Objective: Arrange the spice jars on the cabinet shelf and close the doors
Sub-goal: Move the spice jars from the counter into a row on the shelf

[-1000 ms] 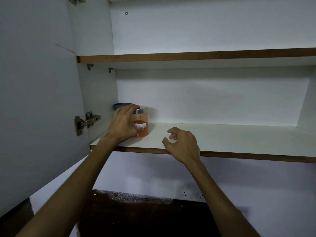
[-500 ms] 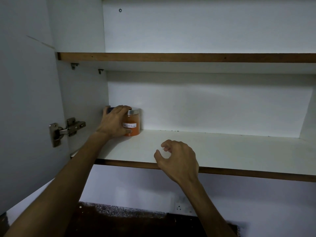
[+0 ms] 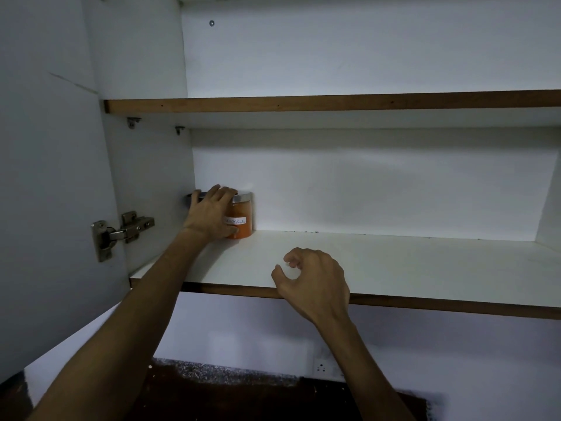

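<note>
A clear spice jar (image 3: 243, 221) of orange powder, with a metal lid and a white handwritten label, stands at the back left of the lower cabinet shelf (image 3: 394, 268). My left hand (image 3: 209, 214) wraps around its left side and lid. Behind that hand a second jar's lid (image 3: 193, 196) peeks out in the corner; its body is hidden. My right hand (image 3: 312, 281) hovers over the shelf's front edge, fingers loosely curled, holding nothing.
The left cabinet door (image 3: 45, 177) stands open, its metal hinge (image 3: 120, 233) beside my left forearm. An upper shelf (image 3: 334, 101) runs overhead. Below lie a dark granite counter (image 3: 243, 396) and a wall socket (image 3: 321, 366).
My left hand has pushed the orange jar from near the shelf's front back against the rear wall in the left corner. My right hand has stayed at the front edge.
</note>
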